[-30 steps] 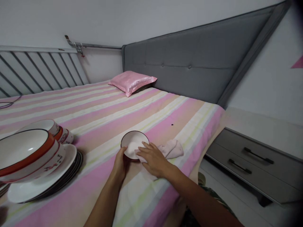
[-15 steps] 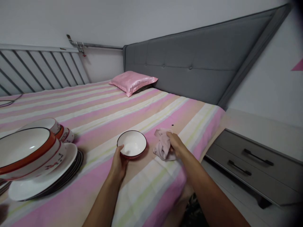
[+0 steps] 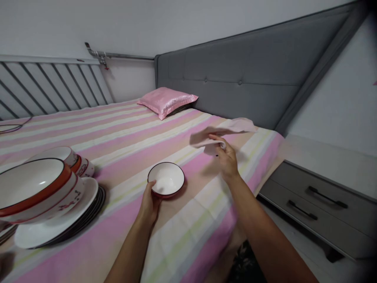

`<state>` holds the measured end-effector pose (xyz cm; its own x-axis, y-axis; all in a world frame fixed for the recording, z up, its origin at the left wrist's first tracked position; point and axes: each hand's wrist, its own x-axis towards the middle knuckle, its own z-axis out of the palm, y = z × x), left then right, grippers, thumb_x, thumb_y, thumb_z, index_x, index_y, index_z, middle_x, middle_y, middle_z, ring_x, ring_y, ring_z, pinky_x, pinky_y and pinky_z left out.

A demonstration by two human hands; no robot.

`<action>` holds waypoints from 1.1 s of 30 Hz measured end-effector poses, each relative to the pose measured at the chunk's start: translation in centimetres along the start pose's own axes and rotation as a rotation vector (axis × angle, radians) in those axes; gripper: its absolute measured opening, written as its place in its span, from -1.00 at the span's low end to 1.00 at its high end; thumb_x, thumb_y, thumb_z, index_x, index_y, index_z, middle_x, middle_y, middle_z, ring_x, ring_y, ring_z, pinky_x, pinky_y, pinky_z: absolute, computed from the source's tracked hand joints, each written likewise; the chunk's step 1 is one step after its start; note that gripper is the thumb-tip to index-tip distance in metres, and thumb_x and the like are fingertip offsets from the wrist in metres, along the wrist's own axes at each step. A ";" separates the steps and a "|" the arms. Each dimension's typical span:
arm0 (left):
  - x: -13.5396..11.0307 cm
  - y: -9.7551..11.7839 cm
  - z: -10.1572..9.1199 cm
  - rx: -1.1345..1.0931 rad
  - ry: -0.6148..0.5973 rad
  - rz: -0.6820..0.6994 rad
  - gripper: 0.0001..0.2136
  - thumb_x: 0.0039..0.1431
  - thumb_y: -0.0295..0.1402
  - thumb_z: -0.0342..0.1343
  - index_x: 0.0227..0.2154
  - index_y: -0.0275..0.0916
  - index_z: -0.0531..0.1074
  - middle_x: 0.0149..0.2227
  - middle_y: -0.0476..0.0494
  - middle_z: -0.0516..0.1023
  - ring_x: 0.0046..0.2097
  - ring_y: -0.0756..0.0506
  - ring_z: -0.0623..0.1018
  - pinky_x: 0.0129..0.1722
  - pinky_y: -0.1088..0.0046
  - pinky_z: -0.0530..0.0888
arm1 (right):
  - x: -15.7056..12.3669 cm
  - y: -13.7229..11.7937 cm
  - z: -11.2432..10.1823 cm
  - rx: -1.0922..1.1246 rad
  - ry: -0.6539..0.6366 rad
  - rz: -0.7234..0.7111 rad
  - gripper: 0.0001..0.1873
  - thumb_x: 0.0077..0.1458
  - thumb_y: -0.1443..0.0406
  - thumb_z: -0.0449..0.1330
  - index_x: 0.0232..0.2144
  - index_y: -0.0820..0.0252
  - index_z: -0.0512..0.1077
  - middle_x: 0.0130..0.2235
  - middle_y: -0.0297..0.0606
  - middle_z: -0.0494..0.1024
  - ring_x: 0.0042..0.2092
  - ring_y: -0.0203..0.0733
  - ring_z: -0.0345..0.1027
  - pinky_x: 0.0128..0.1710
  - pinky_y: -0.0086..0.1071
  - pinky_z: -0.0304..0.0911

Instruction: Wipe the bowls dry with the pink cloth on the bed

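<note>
A small bowl (image 3: pixel 167 179), white inside with a dark rim, is upright just above or on the striped bedspread; I cannot tell which. My left hand (image 3: pixel 149 199) grips its near left side, thumb over the rim and fingers underneath. To the right, my right hand (image 3: pixel 226 156) is closed on a pale pink cloth (image 3: pixel 235 125), which is spread out in the air over the bed. Part of the cloth flares towards the headboard, and its shadow falls on the bedspread below.
At the left, a large red-banded bowl (image 3: pixel 35 188) sits on stacked plates (image 3: pixel 88 196), with smaller bowls (image 3: pixel 84 167) behind. A pink pillow (image 3: pixel 167 101) lies by the grey headboard (image 3: pixel 224 82). Beyond the bed's right edge stands a grey drawer cabinet (image 3: pixel 318 204).
My right hand has lifted the cloth up and away from the bedspread; once bunched, it is now spread and flung out. My left hand keeps the bowl in nearly the same spot.
</note>
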<state>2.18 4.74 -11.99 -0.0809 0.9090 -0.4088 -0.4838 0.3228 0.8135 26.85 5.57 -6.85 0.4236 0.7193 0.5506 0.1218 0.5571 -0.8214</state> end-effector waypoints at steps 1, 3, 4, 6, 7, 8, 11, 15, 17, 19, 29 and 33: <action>-0.1 0.0 0.1 0.000 0.002 -0.002 -0.86 0.10 -0.38 0.07 -0.33 -0.31 0.46 -0.41 -0.09 0.53 -0.50 0.00 0.47 -0.57 0.54 0.42 | -0.2 0.6 0.0 -0.037 -0.022 0.101 -0.67 0.09 0.18 0.08 -0.15 0.15 0.47 -0.02 -0.24 0.52 0.06 -0.14 0.34 0.11 -0.25 0.16; -0.2 0.1 0.2 0.002 0.008 -0.004 -0.88 0.10 -0.39 0.06 -0.34 -0.31 0.46 -0.43 -0.08 0.53 -0.52 0.01 0.46 -0.59 0.54 0.42 | -0.9 2.1 -0.4 -0.177 -0.089 0.311 -0.65 0.02 0.20 0.04 -0.19 0.20 0.47 -0.08 -0.22 0.55 -0.04 -0.14 0.40 -0.02 -0.30 0.26; -0.2 0.1 0.2 0.003 0.012 -0.005 -0.88 0.10 -0.39 0.06 -0.34 -0.31 0.45 -0.44 -0.07 0.52 -0.52 0.01 0.46 -0.60 0.55 0.41 | -1.3 2.8 -0.7 -0.239 -0.124 0.378 -0.65 -0.01 0.22 0.04 -0.23 0.22 0.49 -0.13 -0.20 0.57 -0.10 -0.13 0.42 -0.09 -0.32 0.29; -0.2 0.1 0.2 0.006 0.018 -0.008 -0.89 0.10 -0.39 0.07 -0.36 -0.30 0.45 -0.46 -0.06 0.51 -0.54 0.01 0.45 -0.61 0.56 0.39 | -2.0 3.9 -1.5 -0.331 -0.181 0.454 -0.68 -0.10 0.26 0.04 -0.33 0.26 0.51 -0.28 -0.19 0.59 -0.24 -0.12 0.44 -0.24 -0.33 0.30; -0.2 0.1 0.2 0.008 0.022 -0.009 -0.90 0.10 -0.39 0.08 -0.37 -0.30 0.45 -0.48 -0.04 0.50 -0.55 0.02 0.44 -0.63 0.56 0.38 | -2.4 4.3 -2.1 -0.369 -0.201 0.471 -0.68 -0.13 0.29 0.04 -0.36 0.26 0.52 -0.33 -0.20 0.59 -0.28 -0.12 0.43 -0.28 -0.33 0.29; -0.2 0.1 0.2 0.010 0.025 -0.010 -0.90 0.09 -0.38 0.09 -0.38 -0.30 0.44 -0.50 -0.03 0.49 -0.56 0.03 0.43 -0.64 0.57 0.37 | -2.6 4.5 -2.6 -0.406 -0.225 0.478 -0.69 -0.16 0.32 0.03 -0.39 0.24 0.52 -0.34 -0.23 0.59 -0.30 -0.14 0.42 -0.29 -0.35 0.27; -0.3 0.1 0.2 0.012 0.026 -0.007 -0.91 0.09 -0.38 0.09 -0.38 -0.29 0.44 -0.53 -0.01 0.48 -0.58 0.03 0.42 -0.65 0.58 0.36 | -3.0 4.1 -4.0 -0.508 -0.314 0.465 -0.69 -0.18 0.37 -0.01 -0.45 0.19 0.52 -0.32 -0.28 0.59 -0.28 -0.20 0.40 -0.27 -0.40 0.22; -0.3 0.1 0.4 0.019 0.015 -0.008 -0.89 0.10 -0.38 0.07 -0.36 -0.30 0.45 -0.48 -0.06 0.53 -0.53 0.01 0.48 -0.58 0.57 0.43 | -3.2 2.1 -4.7 -0.621 -0.496 0.439 -0.73 -0.12 0.37 0.02 -0.49 0.16 0.53 -0.37 -0.32 0.59 -0.34 -0.22 0.38 -0.32 -0.43 0.17; -0.3 0.1 0.5 0.023 0.011 -0.006 -0.88 0.10 -0.38 0.07 -0.35 -0.31 0.46 -0.46 -0.08 0.54 -0.52 0.00 0.49 -0.56 0.57 0.45 | -3.3 1.2 -4.7 -0.684 -0.599 0.439 -0.76 -0.07 0.34 0.05 -0.56 0.14 0.52 -0.41 -0.34 0.59 -0.35 -0.23 0.39 -0.32 -0.44 0.16; -0.3 0.1 0.5 0.026 0.011 -0.001 -0.87 0.10 -0.38 0.06 -0.33 -0.31 0.46 -0.45 -0.09 0.55 -0.51 0.00 0.50 -0.55 0.56 0.46 | -3.4 0.8 -4.5 -0.767 -0.614 0.453 -0.73 0.00 0.31 0.03 -0.57 0.15 0.51 -0.45 -0.31 0.58 -0.35 -0.21 0.39 -0.32 -0.43 0.16; -0.1 0.0 0.4 0.040 0.019 0.002 -0.87 0.10 -0.38 0.07 -0.34 -0.32 0.45 -0.45 -0.09 0.54 -0.50 -0.01 0.51 -0.55 0.56 0.47 | -5.4 1.8 -1.8 -1.116 -0.724 0.235 -0.46 -0.05 0.39 0.10 0.01 -0.10 0.40 -0.20 -0.31 0.59 -0.14 -0.11 0.43 -0.26 -0.37 0.16; 0.0 0.1 0.4 0.051 0.016 -0.006 -0.87 0.09 -0.38 0.07 -0.35 -0.32 0.45 -0.46 -0.11 0.54 -0.48 -0.03 0.52 -0.52 0.53 0.48 | -6.0 1.9 -0.6 -1.162 -0.682 0.247 -0.69 0.03 0.39 0.06 -0.23 0.06 0.53 -0.21 -0.19 0.60 -0.14 -0.05 0.44 -0.21 -0.31 0.18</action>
<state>2.48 4.85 -11.77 -0.0920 0.9030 -0.4197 -0.4390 0.3415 0.8310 25.04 2.10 -11.80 0.0636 0.9962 0.0588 0.9275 -0.0373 -0.3719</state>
